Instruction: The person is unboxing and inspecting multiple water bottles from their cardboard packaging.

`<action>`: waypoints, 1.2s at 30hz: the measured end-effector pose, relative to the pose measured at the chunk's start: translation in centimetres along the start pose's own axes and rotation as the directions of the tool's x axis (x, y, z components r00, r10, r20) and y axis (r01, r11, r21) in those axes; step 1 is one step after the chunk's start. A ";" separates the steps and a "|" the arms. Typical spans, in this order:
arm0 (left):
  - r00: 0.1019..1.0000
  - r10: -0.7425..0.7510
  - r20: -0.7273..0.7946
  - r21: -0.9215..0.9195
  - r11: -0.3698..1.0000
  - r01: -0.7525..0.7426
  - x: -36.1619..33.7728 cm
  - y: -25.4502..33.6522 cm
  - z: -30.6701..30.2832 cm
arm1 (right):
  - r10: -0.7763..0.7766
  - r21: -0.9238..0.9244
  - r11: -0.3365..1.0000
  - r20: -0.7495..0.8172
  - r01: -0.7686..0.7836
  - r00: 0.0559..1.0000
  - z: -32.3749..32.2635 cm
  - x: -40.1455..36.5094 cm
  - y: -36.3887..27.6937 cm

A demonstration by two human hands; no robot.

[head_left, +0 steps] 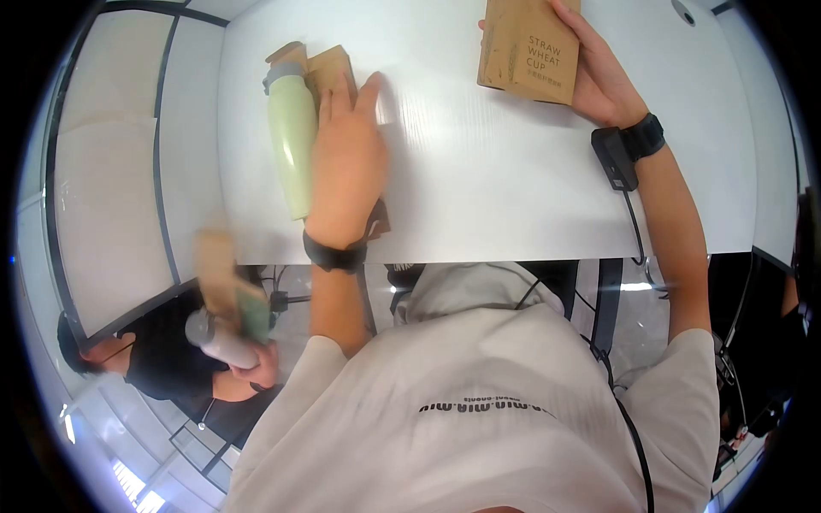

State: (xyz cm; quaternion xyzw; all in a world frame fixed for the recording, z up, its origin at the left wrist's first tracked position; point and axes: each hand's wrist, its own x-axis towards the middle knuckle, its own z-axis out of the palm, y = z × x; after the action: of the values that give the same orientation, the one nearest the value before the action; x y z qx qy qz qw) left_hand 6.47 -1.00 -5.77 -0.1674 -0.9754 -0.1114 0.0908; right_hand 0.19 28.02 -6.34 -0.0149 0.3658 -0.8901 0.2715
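A light green bottle (pixel 292 141) with a grey cap lies on the white table. My left hand (pixel 349 167) is right beside it, palm down, with its fingers stretched out and apart. Under and just beyond these fingers is a brown cardboard box (pixel 332 67), mostly hidden by the hand. Farther right, my right hand (pixel 601 81) grips a brown cardboard box (pixel 523 64) printed "STRAW WHEAT CUP", with the thumb along its upper right side and the other fingers largely behind it.
The white table (pixel 479 188) has low partitions (pixel 184 145) on both sides. To the lower left, beyond the partition, a person in dark clothing (pixel 175 350) holds a pale bottle (pixel 224 340) near blurred cardboard. Black cables (pixel 629 427) hang by my right arm.
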 end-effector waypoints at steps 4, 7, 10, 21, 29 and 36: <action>1.000 -0.020 0.002 0.046 0.999 0.020 -0.7 -2.0 -0.3 | 0.023 0.059 0.998 -0.008 -0.022 1.000 -0.2 0.1 -0.1; 0.995 -0.095 0.026 0.111 0.990 0.092 -1.2 -3.7 -1.1 | 0.007 0.036 0.999 0.004 -0.007 1.000 -0.3 0.0 0.1; 0.986 -0.164 0.032 0.117 0.980 0.159 -1.8 -6.0 -1.4 | 0.046 0.051 0.998 0.010 -0.047 0.999 -0.6 0.1 -0.1; 0.969 -0.248 0.023 0.242 0.941 0.235 -4.9 -11.4 -3.1 | 0.014 0.046 0.999 0.023 -0.015 1.000 -0.1 0.0 0.0; 0.976 -0.217 0.007 0.285 0.936 0.206 -5.9 -12.4 -3.1 | 0.036 0.012 0.999 -0.004 -0.036 0.999 0.5 -0.1 -0.1; 0.983 -0.180 -0.022 0.235 0.955 0.180 -6.0 -11.8 -3.3 | 0.034 0.032 0.999 0.014 -0.035 0.999 0.1 0.0 -0.1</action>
State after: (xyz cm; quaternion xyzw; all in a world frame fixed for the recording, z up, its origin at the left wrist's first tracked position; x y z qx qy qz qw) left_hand 8.42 -14.49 -6.05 -0.0659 -0.9928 -0.0023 0.0997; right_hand 0.16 27.98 -6.23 -0.0101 0.3498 -0.8909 0.2895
